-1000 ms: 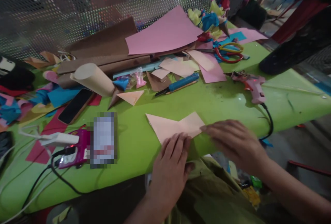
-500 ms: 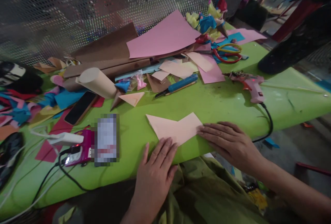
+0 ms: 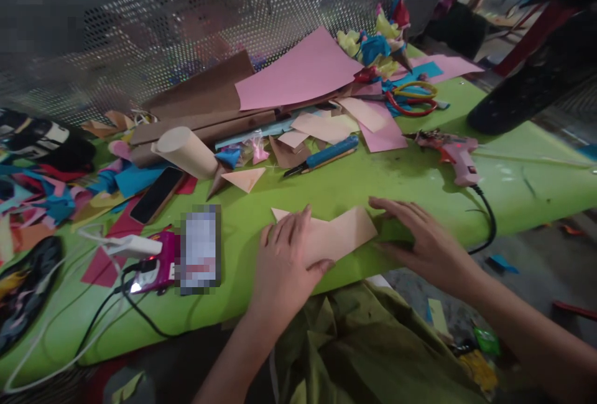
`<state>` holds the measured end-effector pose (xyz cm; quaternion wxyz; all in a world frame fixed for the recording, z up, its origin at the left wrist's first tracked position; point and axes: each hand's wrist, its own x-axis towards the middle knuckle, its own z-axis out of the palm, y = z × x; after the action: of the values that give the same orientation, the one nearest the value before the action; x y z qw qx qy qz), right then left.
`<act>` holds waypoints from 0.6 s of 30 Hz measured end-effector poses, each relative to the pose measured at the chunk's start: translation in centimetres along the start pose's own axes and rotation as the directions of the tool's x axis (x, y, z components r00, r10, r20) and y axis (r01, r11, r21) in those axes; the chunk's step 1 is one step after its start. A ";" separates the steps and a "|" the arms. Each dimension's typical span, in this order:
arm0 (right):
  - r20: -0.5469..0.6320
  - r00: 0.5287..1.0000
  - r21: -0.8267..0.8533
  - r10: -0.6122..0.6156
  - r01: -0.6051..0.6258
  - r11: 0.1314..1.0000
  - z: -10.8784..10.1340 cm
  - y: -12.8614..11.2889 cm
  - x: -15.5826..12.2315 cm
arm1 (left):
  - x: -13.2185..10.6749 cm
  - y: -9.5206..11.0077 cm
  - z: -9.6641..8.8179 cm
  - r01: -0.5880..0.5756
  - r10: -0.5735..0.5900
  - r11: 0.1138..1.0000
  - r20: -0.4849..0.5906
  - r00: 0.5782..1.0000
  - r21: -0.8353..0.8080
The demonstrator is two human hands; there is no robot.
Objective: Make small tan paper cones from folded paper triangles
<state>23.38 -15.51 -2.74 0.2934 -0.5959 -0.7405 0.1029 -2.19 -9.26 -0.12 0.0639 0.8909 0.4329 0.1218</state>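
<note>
1. Head view: green tabletop point(image 3: 396, 174) before a perforated metal screen point(image 3: 186, 12).
2. Flat folded peach paper piece point(image 3: 347, 236) lies near the front edge.
3. Left hand point(image 3: 289, 255) presses it, palm down, fingers extended.
4. Right hand point(image 3: 420, 242) rests flat and spread just beside the paper's right corner; contact cannot be told.
5. Pink glue gun point(image 3: 452, 152) lies beyond.

My left hand point(image 3: 286, 261) has slid forward onto the peach paper point(image 3: 347, 236), covering its left half. My right hand point(image 3: 420, 242) has come off its corner and lies flat on the worktop point(image 3: 373, 186).
</note>
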 end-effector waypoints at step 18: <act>-0.116 0.986 0.225 -0.122 0.146 0.963 -0.2 -0.5 -2.1 | -2.8 1.1 0.2 -0.315 0.279 0.936 -0.214 0.936 -0.158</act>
<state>23.32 -17.69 -3.02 0.4045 -0.5103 -0.7462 0.1385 -2.94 -12.15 -0.50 0.0880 0.9205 0.2831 0.2544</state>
